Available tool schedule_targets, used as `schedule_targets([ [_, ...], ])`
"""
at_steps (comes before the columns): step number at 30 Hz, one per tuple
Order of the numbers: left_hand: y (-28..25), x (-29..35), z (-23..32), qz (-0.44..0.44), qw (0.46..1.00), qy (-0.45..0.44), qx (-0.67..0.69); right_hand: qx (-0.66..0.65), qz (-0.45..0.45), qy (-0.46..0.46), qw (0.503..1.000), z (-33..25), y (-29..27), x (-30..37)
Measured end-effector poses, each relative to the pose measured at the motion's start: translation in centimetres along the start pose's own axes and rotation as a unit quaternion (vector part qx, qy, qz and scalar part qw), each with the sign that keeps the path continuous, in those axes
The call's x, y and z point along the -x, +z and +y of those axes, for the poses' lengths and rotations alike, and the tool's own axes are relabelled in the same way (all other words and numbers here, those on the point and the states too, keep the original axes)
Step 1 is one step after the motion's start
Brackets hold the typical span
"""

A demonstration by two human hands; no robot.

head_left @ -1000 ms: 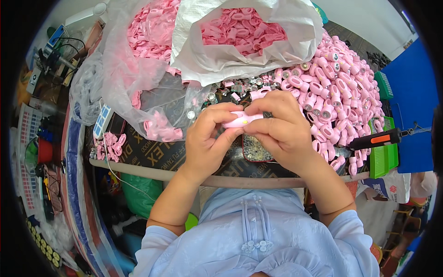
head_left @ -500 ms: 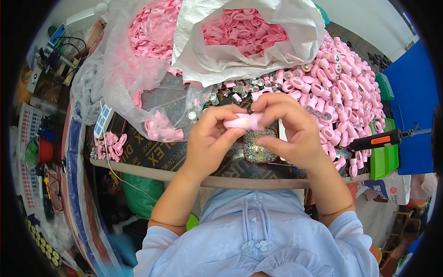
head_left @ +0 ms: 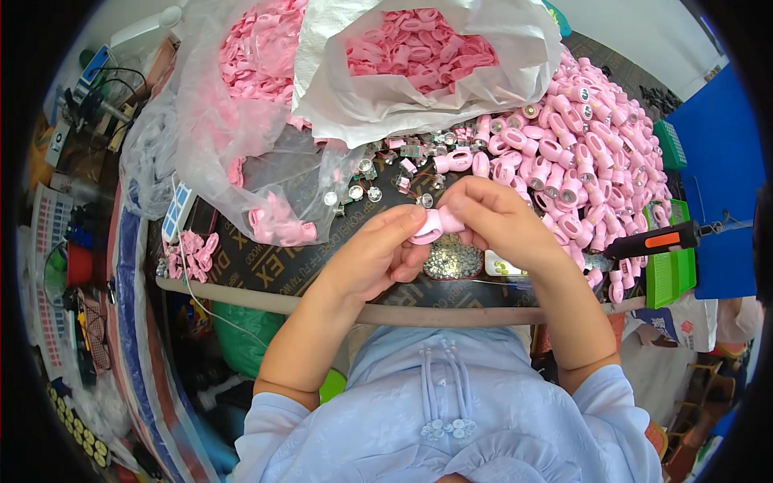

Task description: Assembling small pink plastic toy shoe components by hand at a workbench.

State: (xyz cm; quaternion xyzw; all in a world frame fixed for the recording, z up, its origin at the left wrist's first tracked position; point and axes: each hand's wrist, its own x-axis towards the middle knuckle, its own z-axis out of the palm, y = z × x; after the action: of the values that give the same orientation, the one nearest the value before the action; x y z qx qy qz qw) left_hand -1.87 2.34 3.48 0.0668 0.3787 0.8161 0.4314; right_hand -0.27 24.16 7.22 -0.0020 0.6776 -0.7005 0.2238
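Between my two hands is a small pink mini flashlight [head_left: 440, 224], held above a shallow tray of tiny metal parts [head_left: 456, 262]. My left hand [head_left: 375, 251] is closed at its left end, thumb on top and the other fingers curled below. My right hand [head_left: 503, 223] pinches its right end, and the fingers hide part of it. An opening shows in the casing's side. Just beyond my hands lie small circuit pieces with clear round lenses [head_left: 374, 194] and loose pink parts.
To the right rises a big heap of pink flashlights [head_left: 600, 153]. A white sack [head_left: 322, 113] and a clear plastic bag [head_left: 201, 153] hold more pink casings at the back. A black-and-orange tool [head_left: 656, 241] hangs over green trays [head_left: 675, 278]. Pink parts [head_left: 192, 251] lie at left.
The mini flashlight has turned in my fingers, so an opening in its side now shows. My left hand has rolled over with its fingers curling under, and my right fingers have closed in.
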Motion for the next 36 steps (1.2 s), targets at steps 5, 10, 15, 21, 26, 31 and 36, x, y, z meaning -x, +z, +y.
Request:
schedule_targets([
  [5,-0.3,-0.7,-1.5,0.079,0.992,0.006,-0.098,-0.051,0.017,-0.069,0.996,4.4,-0.1,-0.7],
  [10,-0.9,-1.0,-2.1,0.089,0.957,0.017,-0.276,0.068,-0.021,-0.091,0.993,4.2,-1.6,-0.3],
  [15,-1.7,-0.5,-2.9,0.165,0.933,0.109,-0.301,0.339,0.348,-0.177,0.856,0.3,-6.8,0.4],
  [21,-3.4,0.3,-2.9,0.195,0.920,0.170,-0.294,0.442,0.694,-0.220,0.524,-2.7,-17.7,1.6],
  [26,-4.6,1.3,-2.7,0.222,0.892,0.194,-0.342,0.481,0.725,-0.034,0.491,-2.7,-23.0,1.0],
  [31,-5.8,0.4,-2.5,0.279,0.791,0.263,-0.477,0.535,0.700,-0.043,0.471,-1.7,-24.6,0.9],
  [36,-4.4,-1.8,-0.7,0.195,0.581,0.307,-0.728,0.540,0.545,-0.355,0.535,-1.4,-17.1,0.1],
])
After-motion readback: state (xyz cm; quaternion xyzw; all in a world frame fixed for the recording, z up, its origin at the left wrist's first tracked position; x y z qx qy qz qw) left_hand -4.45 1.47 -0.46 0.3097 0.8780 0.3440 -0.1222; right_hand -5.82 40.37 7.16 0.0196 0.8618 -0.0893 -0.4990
